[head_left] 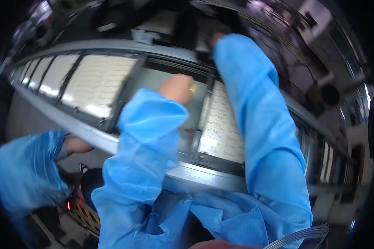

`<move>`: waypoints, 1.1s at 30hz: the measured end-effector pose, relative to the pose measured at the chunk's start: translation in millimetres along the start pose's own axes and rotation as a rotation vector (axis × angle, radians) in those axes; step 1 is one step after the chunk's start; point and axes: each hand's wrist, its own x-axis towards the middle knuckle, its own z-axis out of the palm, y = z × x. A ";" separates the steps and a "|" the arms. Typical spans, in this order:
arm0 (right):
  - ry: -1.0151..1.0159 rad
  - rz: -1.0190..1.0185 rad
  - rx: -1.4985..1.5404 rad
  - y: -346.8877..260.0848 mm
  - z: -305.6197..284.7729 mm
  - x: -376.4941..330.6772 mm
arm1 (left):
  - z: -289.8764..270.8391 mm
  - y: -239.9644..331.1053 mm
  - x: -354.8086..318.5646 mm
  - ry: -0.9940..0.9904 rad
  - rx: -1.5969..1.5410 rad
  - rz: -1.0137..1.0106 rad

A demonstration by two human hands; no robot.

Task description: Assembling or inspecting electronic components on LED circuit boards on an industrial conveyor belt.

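Both my arms, in blue sleeves, reach over a long conveyor line. My left hand is curled above a grey slot between two black-framed trays, and a small yellow piece shows at its fingertips. The tray of white parts lies just to its right, under my right sleeve. My right hand stretches to the far side of the line near dark equipment. Only a sliver of it shows past the cuff, so its grip is hidden.
More white trays run along the line to the left. Another person's blue sleeve and hand rest at the line's near edge on the left. Yellow-black hazard striping marks the floor below. Further trays sit at the right.
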 end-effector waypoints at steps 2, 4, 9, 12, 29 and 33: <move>-0.029 -0.118 0.060 -27.2 -4.5 -4.2 | -8.4 -16.2 -12.6 0.006 0.012 -0.018; -0.066 -0.260 0.143 -42.7 3.3 -44.5 | -12.3 -39.6 -26.9 0.025 0.013 -0.106; -0.088 -0.323 0.094 -33.0 -50.0 -42.0 | -15.3 -27.6 -22.7 0.029 0.009 -0.112; -0.112 -0.310 0.041 -36.8 -78.5 -61.9 | -17.8 -24.8 -25.8 -0.005 0.024 -0.090; -0.164 -0.221 -0.012 -71.4 -207.3 -132.2 | -9.3 -30.2 -22.9 -0.072 0.077 -0.025; -0.133 -0.282 0.076 -69.9 -232.5 -150.5 | -8.8 -28.0 -25.5 -0.099 0.081 -0.037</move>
